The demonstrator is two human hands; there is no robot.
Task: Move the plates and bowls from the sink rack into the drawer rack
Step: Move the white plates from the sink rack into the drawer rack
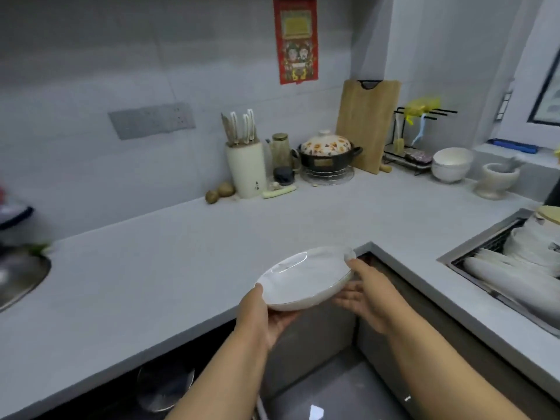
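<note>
A white shallow plate (306,278) is held in the air over the counter's inner corner. My left hand (266,316) grips its near rim, thumb on top and fingers underneath. My right hand (366,295) holds the far right rim, thumb on the edge and fingers spread below. The sink rack (481,247) at the right holds several white plates and bowls (521,268). Below the counter at the bottom left, a dark open drawer (163,386) shows a glass lid inside; its rack is hard to make out.
On the grey counter (181,262) at the back stand a knife block (245,168), a clay pot (327,153), a cutting board (366,122), white bowls (451,163) and a mortar (497,180). A metal basin (18,277) lies at the left edge.
</note>
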